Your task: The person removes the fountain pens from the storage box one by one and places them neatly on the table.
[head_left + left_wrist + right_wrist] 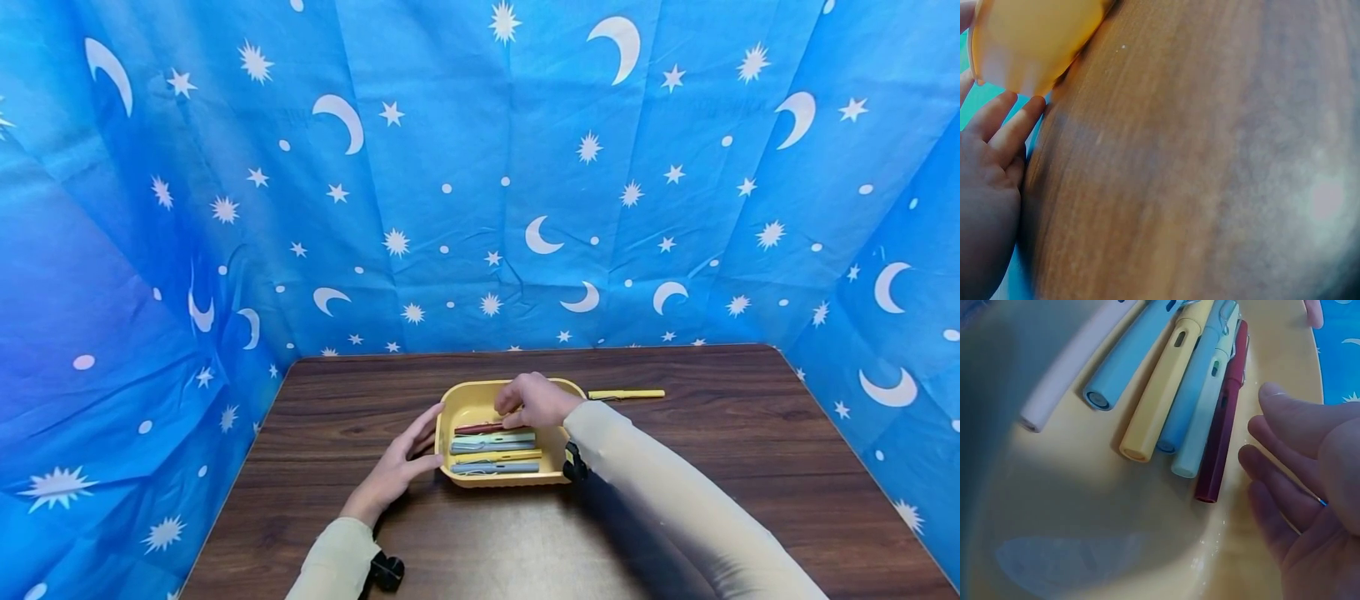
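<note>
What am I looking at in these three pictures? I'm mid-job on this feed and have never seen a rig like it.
There's no machine here: a person works with two bare hands. The wide picture comes from a camera on the head, looking forward and down; the others come from cameras on the left and right wrists.

On the wood-grain table sits a yellow tray, with a yellow pen lying to its right. The right wrist picture shows six more inside, apparently fountain pens: one pale pen, two blue pens, another yellow one, a mint-green pen and a dark red pen.

The left hand touches the tray's left side. The right hand is over the tray, near the dark red pen, holding nothing.
</note>
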Motion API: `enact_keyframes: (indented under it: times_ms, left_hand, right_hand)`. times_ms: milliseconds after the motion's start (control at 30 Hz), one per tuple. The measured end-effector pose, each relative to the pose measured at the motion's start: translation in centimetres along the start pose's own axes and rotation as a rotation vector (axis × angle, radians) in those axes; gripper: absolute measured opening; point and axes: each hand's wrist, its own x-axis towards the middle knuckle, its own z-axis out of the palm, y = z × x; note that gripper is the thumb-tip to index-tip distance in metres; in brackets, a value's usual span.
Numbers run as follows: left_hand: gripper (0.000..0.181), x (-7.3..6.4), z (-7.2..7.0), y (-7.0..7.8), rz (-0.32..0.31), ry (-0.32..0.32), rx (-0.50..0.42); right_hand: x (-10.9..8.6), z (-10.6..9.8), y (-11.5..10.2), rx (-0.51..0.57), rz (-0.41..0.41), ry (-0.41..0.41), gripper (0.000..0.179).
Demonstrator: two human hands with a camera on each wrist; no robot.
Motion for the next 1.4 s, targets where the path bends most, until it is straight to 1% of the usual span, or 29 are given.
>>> enact_keyframes:
  times_ms: [167,367,600,800,1167,1267,1400]
  left_hand:
    - [0.077,-0.01,0.05,0.05,-0.002,-0.002,-0.003]
    - [0.077,-0.02,-0.03,-0.09,0.003,-0.007,-0.004]
    - [0.077,-0.09,-0.05,-0.10,-0.007,-0.011,-0.010]
    - [0.076,-0.09,-0.04,0.01,-0.011,-0.012,-0.014]
    - [0.077,-0.14,-0.04,0.12,-0.006,-0.014,-0.017]
    - [0.077,-0.11,-0.04,0.07,-0.009,-0.013,-0.018]
    - [0.077,-0.08,-0.07,0.02,-0.016,-0.011,-0.016]
  right_hand:
    - [-0.05,0.11,0.05,-0.019,-0.007,-0.019,0.025]
    - [0.07,0.19,0.26,-0.054,-0.040,-0.034,0.021]
    - [0.14,0.36,0.39,-0.092,-0.031,-0.029,0.018]
    - [-0.07,0.47,0.14,-0.147,-0.034,-0.010,0.017]
    - [-0.12,0.88,0.02,-0.171,0.037,0.002,0.016]
    - [-0.13,0.82,0.00,-0.178,0.043,0.001,0.016]
    - [-0.24,0.63,-0.05,-0.178,0.048,-0.019,0.014]
